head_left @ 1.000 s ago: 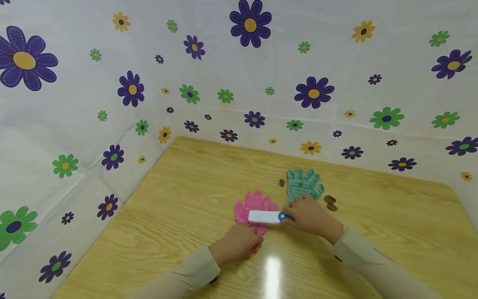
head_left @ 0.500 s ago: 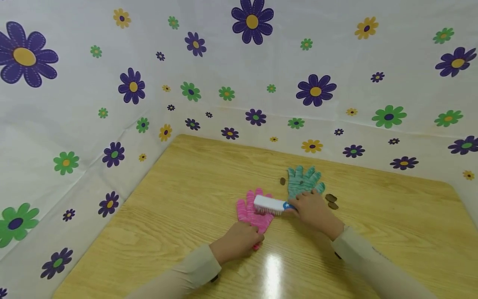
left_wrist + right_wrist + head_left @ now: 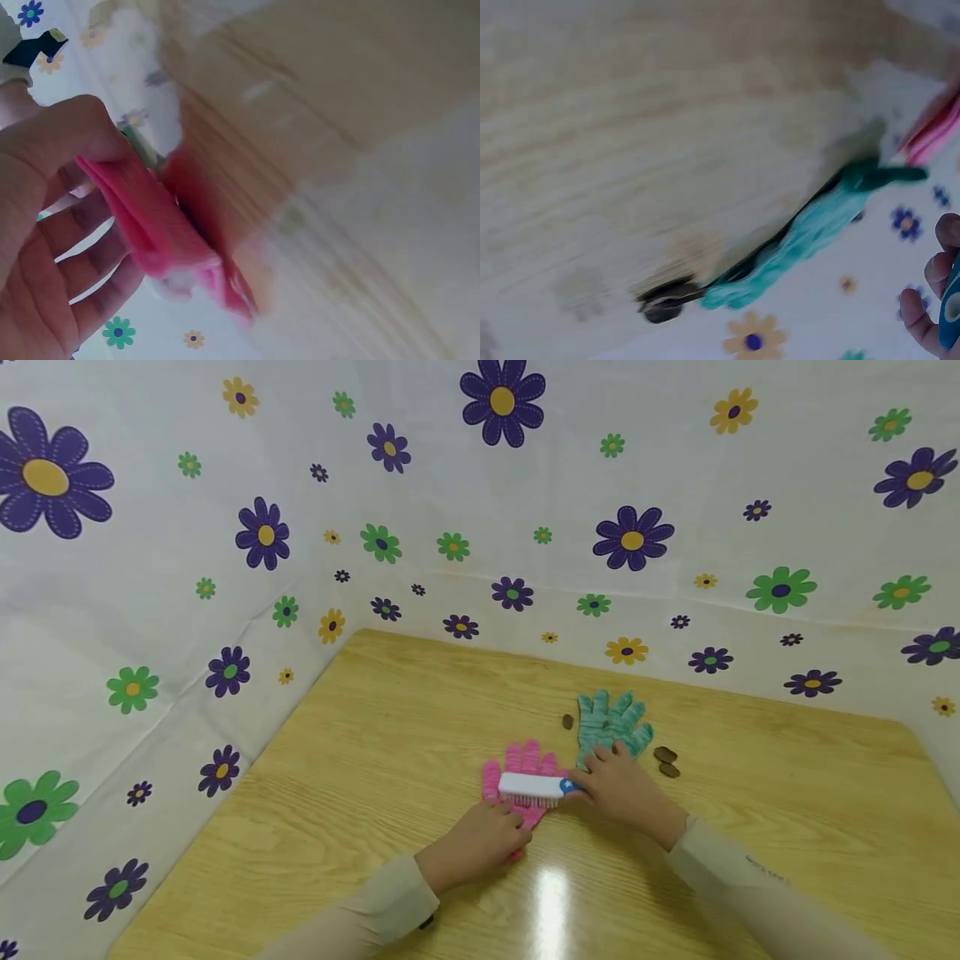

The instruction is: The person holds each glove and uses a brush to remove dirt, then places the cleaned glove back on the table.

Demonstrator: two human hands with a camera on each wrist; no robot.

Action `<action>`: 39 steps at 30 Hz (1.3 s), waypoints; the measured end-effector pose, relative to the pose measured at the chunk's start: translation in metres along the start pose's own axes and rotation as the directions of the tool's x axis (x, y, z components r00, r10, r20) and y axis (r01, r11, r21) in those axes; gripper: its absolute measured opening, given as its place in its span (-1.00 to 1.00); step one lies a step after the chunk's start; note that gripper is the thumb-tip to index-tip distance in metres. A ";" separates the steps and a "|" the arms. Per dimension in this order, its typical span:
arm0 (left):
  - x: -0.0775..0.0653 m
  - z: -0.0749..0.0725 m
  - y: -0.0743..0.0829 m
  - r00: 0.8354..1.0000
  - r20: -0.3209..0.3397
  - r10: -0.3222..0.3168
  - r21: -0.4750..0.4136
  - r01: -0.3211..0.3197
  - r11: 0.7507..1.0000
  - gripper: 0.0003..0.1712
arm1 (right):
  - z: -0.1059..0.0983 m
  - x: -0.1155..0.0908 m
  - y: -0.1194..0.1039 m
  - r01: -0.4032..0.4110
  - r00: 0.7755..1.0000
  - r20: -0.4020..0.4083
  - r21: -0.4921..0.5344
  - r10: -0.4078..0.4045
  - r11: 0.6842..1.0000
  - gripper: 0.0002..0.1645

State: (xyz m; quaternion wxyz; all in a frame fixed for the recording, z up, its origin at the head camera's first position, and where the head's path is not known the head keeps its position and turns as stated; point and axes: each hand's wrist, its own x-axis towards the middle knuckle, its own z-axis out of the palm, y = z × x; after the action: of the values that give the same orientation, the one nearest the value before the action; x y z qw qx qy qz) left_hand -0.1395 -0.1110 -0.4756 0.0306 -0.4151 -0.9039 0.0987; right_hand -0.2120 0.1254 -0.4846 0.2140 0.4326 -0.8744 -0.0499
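In the head view, my left hand (image 3: 477,845) pinches the cuff end of a pink knitted glove (image 3: 532,761) lying on the table. Folded pink fabric sits between thumb and fingers in the left wrist view, where the glove (image 3: 154,217) is close up. My right hand (image 3: 621,787) grips a scrub brush (image 3: 528,784) by its blue handle. The brush's white head lies across the pink glove's palm, bristles down, hiding part of it. Just beyond the right hand is a teal knitted glove (image 3: 611,727), its cuff end hidden behind that hand.
Two brown flat pieces (image 3: 665,754) lie right of the teal glove, and another brown piece (image 3: 567,722) lies to its left. A small dark spot (image 3: 606,724) shows on the teal glove. White flowered cloth (image 3: 555,493) stands behind the wooden table (image 3: 390,718) and along its left.
The brush moved away from the person and right, then back toward the person and left over the pink glove. The pink glove's fingers shifted slightly right. The left hand kept its grip.
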 end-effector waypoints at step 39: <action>-0.003 0.000 -0.004 0.996 -0.009 -0.091 -0.026 0.091 0.996 -0.81 | 0.004 -0.011 0.019 -0.166 0.982 -0.086 0.057 0.170 0.985 -0.69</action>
State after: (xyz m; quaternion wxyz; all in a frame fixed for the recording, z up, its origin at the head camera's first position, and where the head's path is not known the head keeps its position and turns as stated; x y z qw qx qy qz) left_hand -0.1409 -0.1156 -0.4752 0.0343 -0.3742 -0.9229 0.0835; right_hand -0.2213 0.1456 -0.4867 0.2463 0.3643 -0.8981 0.0096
